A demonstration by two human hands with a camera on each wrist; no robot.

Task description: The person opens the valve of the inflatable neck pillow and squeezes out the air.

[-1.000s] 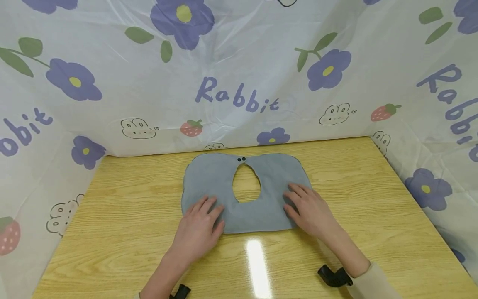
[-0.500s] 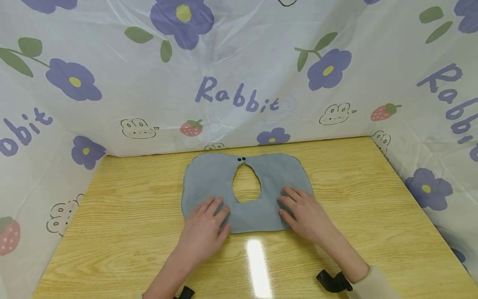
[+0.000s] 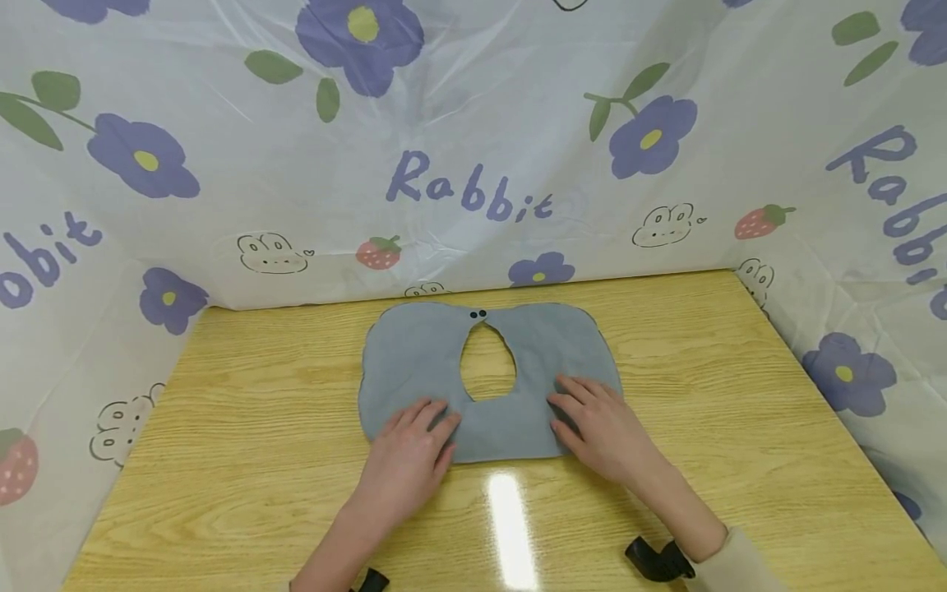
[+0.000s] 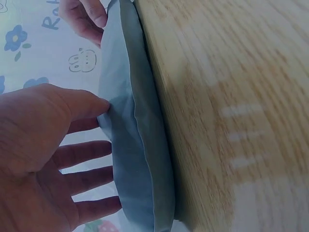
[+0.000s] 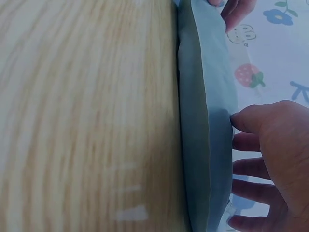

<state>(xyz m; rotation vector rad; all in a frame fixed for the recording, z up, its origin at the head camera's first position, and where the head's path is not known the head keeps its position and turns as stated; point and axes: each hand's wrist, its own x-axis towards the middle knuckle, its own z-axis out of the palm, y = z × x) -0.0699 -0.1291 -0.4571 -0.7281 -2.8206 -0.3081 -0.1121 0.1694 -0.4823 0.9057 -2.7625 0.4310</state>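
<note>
A grey-blue neck pillow (image 3: 491,432) lies flat on the wooden table, with a teardrop-shaped hole in its middle and two black dots (image 3: 478,314) where its ends meet at the far side. Its seamed, padded side (image 4: 145,130) shows in the left wrist view. My left hand (image 3: 407,452) rests its fingertips on the near left part, fingers spread and fairly straight. On the near right part, my right hand (image 3: 602,432) touches the top the same way. In the right wrist view its thumb and fingertips (image 5: 244,118) press lightly against the fabric.
The wooden table (image 3: 259,427) is enclosed at the back and sides by a white cloth (image 3: 473,107) printed with flowers, rabbits and strawberries. Black curved pieces (image 3: 658,559) sit at my wrists. A bright light reflection lies on the near tabletop.
My left hand has slid slightly right and closer to me; my right hand has shifted a little left and nearer. The pillow stays in place.
</note>
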